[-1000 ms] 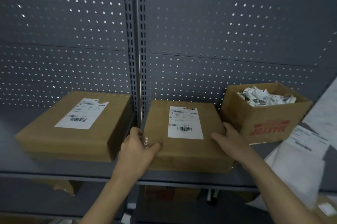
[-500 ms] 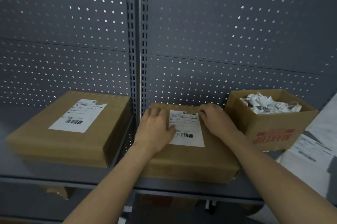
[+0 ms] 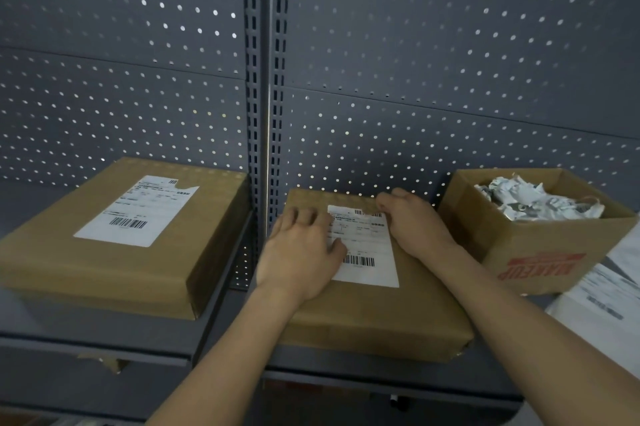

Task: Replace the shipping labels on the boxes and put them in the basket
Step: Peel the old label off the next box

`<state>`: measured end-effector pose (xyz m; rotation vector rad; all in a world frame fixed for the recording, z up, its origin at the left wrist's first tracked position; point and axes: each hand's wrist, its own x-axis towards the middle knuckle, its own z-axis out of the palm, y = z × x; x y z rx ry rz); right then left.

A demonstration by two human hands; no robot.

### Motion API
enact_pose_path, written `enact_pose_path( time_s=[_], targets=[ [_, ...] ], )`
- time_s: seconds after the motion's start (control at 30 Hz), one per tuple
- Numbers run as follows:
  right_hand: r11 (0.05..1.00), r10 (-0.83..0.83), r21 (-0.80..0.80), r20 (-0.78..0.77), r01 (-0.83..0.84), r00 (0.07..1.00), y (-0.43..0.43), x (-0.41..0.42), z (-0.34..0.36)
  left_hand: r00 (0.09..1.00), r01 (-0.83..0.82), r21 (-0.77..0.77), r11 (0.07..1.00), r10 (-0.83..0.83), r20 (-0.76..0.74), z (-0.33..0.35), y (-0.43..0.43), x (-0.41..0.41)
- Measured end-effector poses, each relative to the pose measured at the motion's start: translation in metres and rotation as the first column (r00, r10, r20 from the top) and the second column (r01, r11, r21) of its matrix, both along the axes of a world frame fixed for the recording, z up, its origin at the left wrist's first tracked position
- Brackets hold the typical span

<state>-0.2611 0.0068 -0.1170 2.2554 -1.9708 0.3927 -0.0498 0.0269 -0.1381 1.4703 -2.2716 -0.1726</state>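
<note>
The middle box [image 3: 374, 314], a flat brown carton, lies on the grey metal shelf [image 3: 104, 342] just right of the slotted upright [image 3: 254, 79], its front edge close to the shelf lip. A white shipping label [image 3: 369, 262] with a barcode near its lower edge sits on the box top.

Both hands are on this box. The left hand [image 3: 301, 252] lies palm down on the top, left of the label, fingers fairly straight and slightly spread, the thumb resting on the label's left edge; it grips nothing. The right hand [image 3: 414, 228] is at the label's upper right corner with its fingers curled down toward the paper. Whether the fingertips actually have hold of the corner cannot be told, since the hand covers it.

To the left, across the upright, a larger brown box [image 3: 114, 252] rests on the same shelf, apart from the middle box. Its own label [image 3: 135, 214] has a ragged notch at the upper right corner.

To the right, just beside the middle box, stands an open carton [image 3: 540, 252] with red lettering printed upside down on its front. Crumpled white paper scraps [image 3: 536, 200] fill it. At the far right edge lie white printed sheets [image 3: 606, 311], partly cut off by the frame.

A grey perforated back panel [image 3: 433, 44] rises behind everything.
</note>
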Motion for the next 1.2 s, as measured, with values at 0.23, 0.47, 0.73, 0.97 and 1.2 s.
enact_pose_path(
  time_s=[0.23,0.47,0.73,0.97,1.2],
  targets=[
    [0.999,-0.014,-0.048,-0.024,0.012,1.0,-0.002,0.0,-0.003,1.0,0.006,0.018,1.0,-0.006,-0.004,0.001,0.001,0.001],
    [1.0,-0.009,-0.029,-0.058,0.007,0.998,-0.002,0.002,-0.003,1.0,0.006,0.013,1.0,-0.006,-0.019,-0.001,0.0,0.002],
    [1.0,-0.018,0.004,-0.012,0.018,1.0,0.001,0.006,0.0,1.0,0.005,0.001,1.0,-0.005,-0.026,-0.001,0.0,0.002],
    [0.992,-0.09,-0.079,0.117,0.1,0.989,0.008,0.003,-0.003,1.0,0.015,-0.015,1.0,-0.015,-0.027,-0.002,-0.001,0.002],
    [1.0,-0.023,-0.015,-0.024,0.023,0.999,0.008,0.005,0.001,0.999,0.013,-0.022,1.0,-0.014,-0.04,-0.002,0.0,0.003]
  ],
)
